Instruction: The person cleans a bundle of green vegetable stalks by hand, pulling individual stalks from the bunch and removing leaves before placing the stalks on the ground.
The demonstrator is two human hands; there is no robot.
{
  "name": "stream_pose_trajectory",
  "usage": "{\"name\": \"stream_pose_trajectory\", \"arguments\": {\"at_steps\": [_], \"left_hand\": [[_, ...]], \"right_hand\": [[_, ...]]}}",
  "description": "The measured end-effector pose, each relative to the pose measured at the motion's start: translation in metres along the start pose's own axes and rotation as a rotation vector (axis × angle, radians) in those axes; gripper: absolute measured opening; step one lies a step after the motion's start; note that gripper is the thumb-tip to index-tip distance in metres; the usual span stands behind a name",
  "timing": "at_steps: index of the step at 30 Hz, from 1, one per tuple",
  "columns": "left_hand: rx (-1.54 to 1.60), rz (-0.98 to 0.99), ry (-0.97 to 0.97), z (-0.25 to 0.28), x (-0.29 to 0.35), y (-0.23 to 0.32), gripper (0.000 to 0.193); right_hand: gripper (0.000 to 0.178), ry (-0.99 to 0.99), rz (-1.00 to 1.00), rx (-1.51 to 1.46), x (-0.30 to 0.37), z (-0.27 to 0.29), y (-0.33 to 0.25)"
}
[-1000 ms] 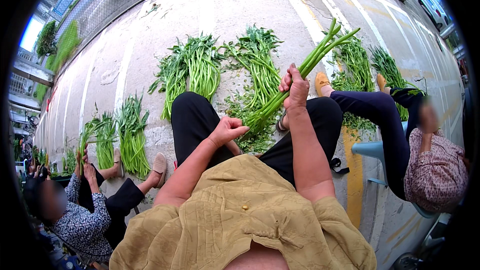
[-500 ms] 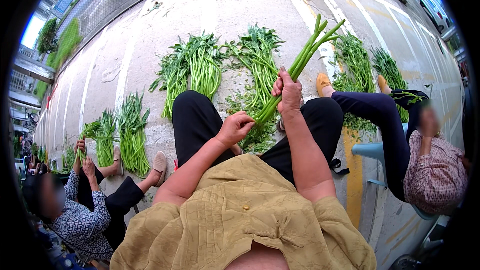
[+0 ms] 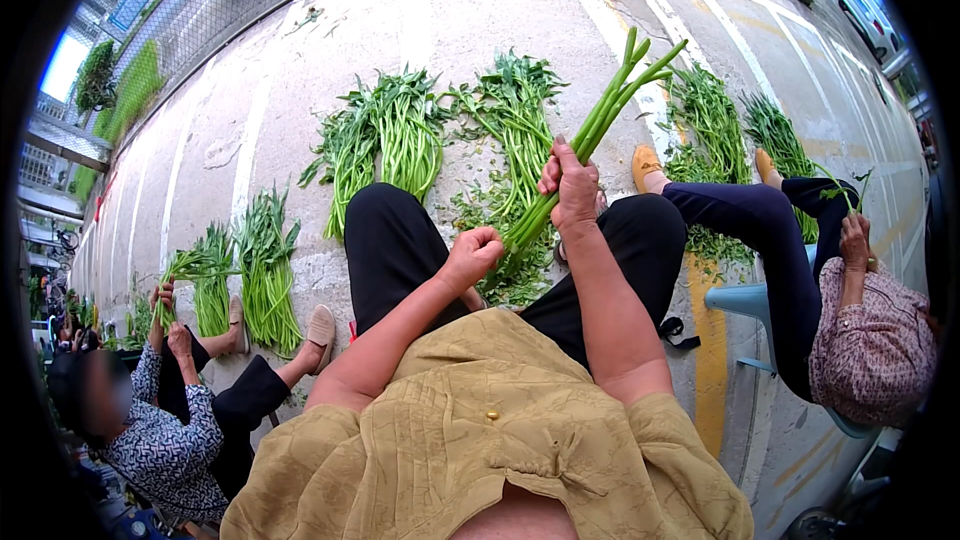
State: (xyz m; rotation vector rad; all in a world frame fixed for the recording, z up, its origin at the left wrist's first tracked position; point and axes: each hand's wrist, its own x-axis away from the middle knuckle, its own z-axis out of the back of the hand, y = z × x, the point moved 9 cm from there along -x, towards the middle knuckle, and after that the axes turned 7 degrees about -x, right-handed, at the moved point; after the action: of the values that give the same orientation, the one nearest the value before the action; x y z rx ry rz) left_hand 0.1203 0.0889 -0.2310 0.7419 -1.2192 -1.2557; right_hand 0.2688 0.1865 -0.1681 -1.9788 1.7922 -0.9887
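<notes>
A bunch of long green water spinach stalks (image 3: 610, 115) is gripped in my right hand (image 3: 572, 183), fingers wrapped round its middle. The cut ends point up and away to the right; the lower part slants down between my knees. My left hand (image 3: 470, 258) is closed beside that lower part, a small gap from it, and whatever its fingers hold is hidden. Below the bunch, loose leaves and trimmings (image 3: 505, 285) litter the ground. Just beyond lies a pile of water spinach (image 3: 515, 125), with another heap (image 3: 405, 130) to its left.
On the left, a seated person (image 3: 150, 420) handles greens, near more water spinach piles (image 3: 265, 270). To the right, another person (image 3: 865, 340) sits on a blue stool (image 3: 738, 300) holding a leafy stem, with greens (image 3: 710, 125) in front. A wire fence (image 3: 190, 35) runs at the far left.
My left hand has drawn slightly left, away from the stalks, and its fingers have curled in. My right hand barely shifted. The person on the right lowered a hand holding a stem.
</notes>
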Motion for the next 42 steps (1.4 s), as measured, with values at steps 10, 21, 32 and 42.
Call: {"name": "stream_pose_trajectory", "arguments": {"at_steps": [10,21,32,42], "left_hand": [[0.045,-0.085,0.398,0.045,0.003,-0.013,0.004],[-0.335,-0.49,0.218,0.015,0.02,0.087,0.011],[-0.342,-0.495,0.192,0.009,0.014,0.067,0.006],[0.334,-0.028,0.057,0.006,0.0,0.005,0.009]], "right_hand": [[0.019,-0.036,0.066,-0.055,-0.002,-0.002,-0.024],[0.023,-0.031,0.023,0.002,-0.002,-0.002,-0.006],[0.02,-0.038,-0.005,-0.006,0.0,-0.005,-0.002],[0.021,-0.033,0.028,-0.003,-0.003,-0.001,-0.004]]}}
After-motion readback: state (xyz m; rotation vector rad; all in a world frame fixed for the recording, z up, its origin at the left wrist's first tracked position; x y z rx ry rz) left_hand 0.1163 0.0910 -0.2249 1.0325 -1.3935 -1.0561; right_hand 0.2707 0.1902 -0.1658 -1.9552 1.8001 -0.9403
